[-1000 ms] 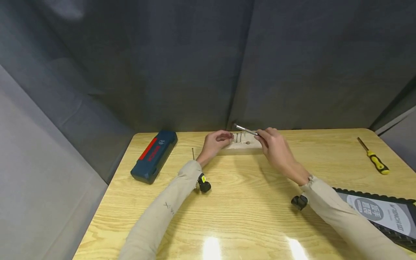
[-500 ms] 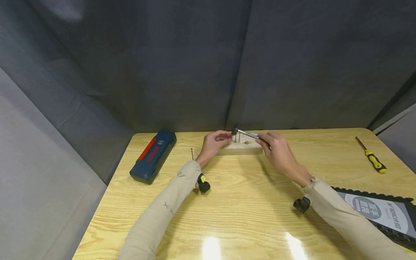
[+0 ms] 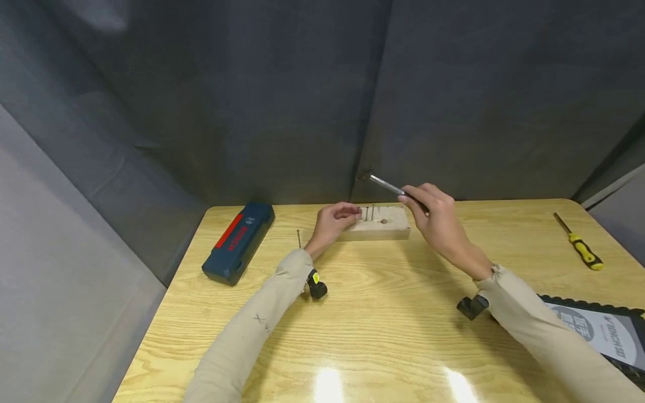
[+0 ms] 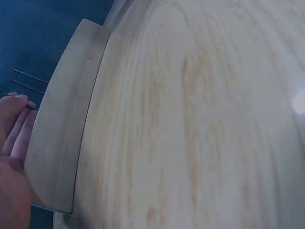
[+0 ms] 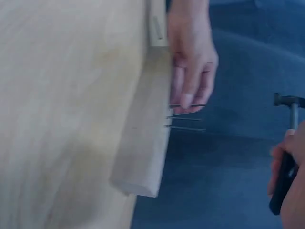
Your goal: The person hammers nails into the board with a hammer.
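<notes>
Gripping the small hammer (image 3: 385, 185) in your right hand (image 3: 437, 215), you pinch a nail (image 5: 188, 105) on the wooden block (image 3: 379, 226) with left hand (image 3: 335, 219) fingertips.

A small workshop-style recording booth: dark grey curtains (image 3: 282, 101) close in a wooden desk (image 3: 383, 313) carrying a blue drill-bit case (image 3: 239, 242), a yellow-handled screwdriver (image 3: 578, 242), a wrench set (image 3: 594, 336) and a nailed wood block (image 3: 379, 226).

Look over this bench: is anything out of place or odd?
One nail stands upright alone in the table, left of the wooden block, apart from the nails in the block. The screwdriver lies far off right. Nothing looks spilled or damaged.
</notes>
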